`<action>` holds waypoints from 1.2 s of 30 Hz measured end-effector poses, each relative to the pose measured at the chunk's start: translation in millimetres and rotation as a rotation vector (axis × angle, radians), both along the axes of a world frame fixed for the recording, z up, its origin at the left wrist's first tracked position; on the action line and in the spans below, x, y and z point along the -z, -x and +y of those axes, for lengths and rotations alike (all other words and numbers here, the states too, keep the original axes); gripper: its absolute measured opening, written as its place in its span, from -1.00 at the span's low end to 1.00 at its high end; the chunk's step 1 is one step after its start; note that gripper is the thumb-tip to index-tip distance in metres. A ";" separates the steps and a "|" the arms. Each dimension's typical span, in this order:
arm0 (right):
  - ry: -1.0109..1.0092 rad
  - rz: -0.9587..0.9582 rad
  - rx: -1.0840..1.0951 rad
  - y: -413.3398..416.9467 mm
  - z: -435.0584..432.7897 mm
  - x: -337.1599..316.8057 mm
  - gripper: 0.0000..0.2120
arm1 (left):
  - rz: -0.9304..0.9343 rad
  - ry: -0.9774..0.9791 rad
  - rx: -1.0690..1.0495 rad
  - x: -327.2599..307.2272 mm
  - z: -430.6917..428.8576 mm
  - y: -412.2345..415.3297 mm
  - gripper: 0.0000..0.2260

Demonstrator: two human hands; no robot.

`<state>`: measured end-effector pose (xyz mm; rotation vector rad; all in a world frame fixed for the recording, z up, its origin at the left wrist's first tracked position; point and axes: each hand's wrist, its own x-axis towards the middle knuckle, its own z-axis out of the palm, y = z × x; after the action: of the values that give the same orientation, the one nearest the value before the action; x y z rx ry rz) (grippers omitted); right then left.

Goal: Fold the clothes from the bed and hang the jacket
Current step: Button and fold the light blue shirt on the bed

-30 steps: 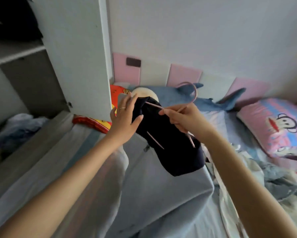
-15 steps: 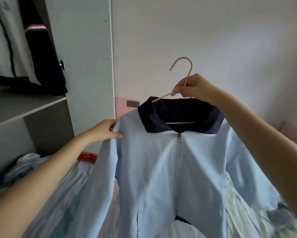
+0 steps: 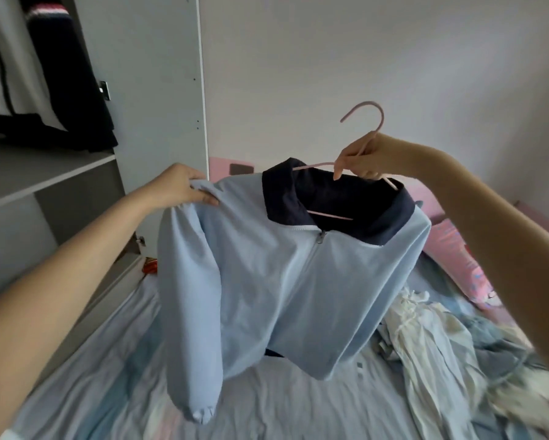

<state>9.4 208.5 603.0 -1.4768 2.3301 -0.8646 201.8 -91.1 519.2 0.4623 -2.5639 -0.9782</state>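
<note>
The bed [image 3: 266, 398] fills the lower view: a wrinkled pale blue sheet, left edge tight against the wardrobe [image 3: 158, 74], with open sheet in the middle. The wardrobe is flat grey board, its tall panel edge-on, and a shelf [image 3: 44, 166] sits left of it.

The jacket [image 3: 282, 281] hangs in the air over the bed, just right of that panel. It's smooth light blue with a navy collar, zipped up, one gathered-cuff sleeve dangling. A crumpled heap of white and grey clothes [image 3: 441, 344] lies on the bed's right side.

The thin pink hanger [image 3: 365, 104] sits inside the collar, its hook curving free against bare wall. The right hand [image 3: 362, 160] pinches the hanger's neck. The left hand [image 3: 178, 188] grips bunched shoulder fabric.
</note>
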 end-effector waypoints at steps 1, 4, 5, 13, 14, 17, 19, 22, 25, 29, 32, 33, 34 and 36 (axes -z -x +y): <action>-0.008 -0.056 -0.025 1.4 0.4 2.7 -0.77 | 0.055 0.016 -0.029 -1.0 -8.6 -0.9 -0.76; 0.056 -0.160 -0.038 -2.7 -8.9 14.2 -0.76 | 0.221 0.278 -0.251 4.9 -26.1 1.9 -0.64; 0.118 -0.173 0.005 -5.0 -16.0 20.4 -0.75 | 0.298 0.348 -0.362 9.2 -21.5 3.9 -0.72; 0.330 -0.308 0.297 -21.2 -73.3 39.6 -0.76 | 0.258 0.738 0.209 75.4 107.1 42.8 -0.57; 0.307 -0.320 0.283 -23.2 -74.4 38.9 -0.76 | 0.160 0.753 0.188 86.0 110.3 48.7 -0.52; 0.275 -0.311 0.310 -23.3 -71.4 41.6 -0.76 | 0.275 0.800 0.190 100.3 115.2 55.4 -0.69; 0.304 -0.343 0.334 -20.1 -66.6 44.4 -0.77 | 0.324 0.866 0.180 101.1 113.9 57.4 -0.77; 0.311 -0.284 0.332 -18.4 -61.0 52.3 -0.80 | 0.263 0.931 0.249 102.5 114.5 61.9 -0.82; 0.344 -0.171 0.410 -11.8 -53.3 65.8 -0.89 | 0.389 0.926 0.240 87.2 122.4 66.2 -0.87; 0.334 -0.146 0.505 19.6 -33.8 86.3 -0.90 | 0.583 0.983 0.184 53.8 135.0 65.6 -0.72; 0.251 -0.170 0.505 33.2 -24.9 94.9 -0.82 | 0.665 0.953 0.195 43.7 149.5 56.8 -0.71; 0.237 -0.184 0.488 34.2 -25.3 93.9 -0.81 | 0.684 0.929 0.211 47.2 155.4 55.0 -0.71; 0.232 -0.193 0.471 33.6 -26.3 91.4 -0.82 | 0.670 0.892 0.249 55.9 160.3 52.9 -0.71; 0.242 -0.204 0.427 30.5 -28.4 82.3 -0.82 | 0.396 0.773 0.444 86.9 163.9 47.3 -0.75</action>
<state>-21.1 180.1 520.7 -0.9136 2.4874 -1.3752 154.5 72.7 432.3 -0.4760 -2.4484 -0.1001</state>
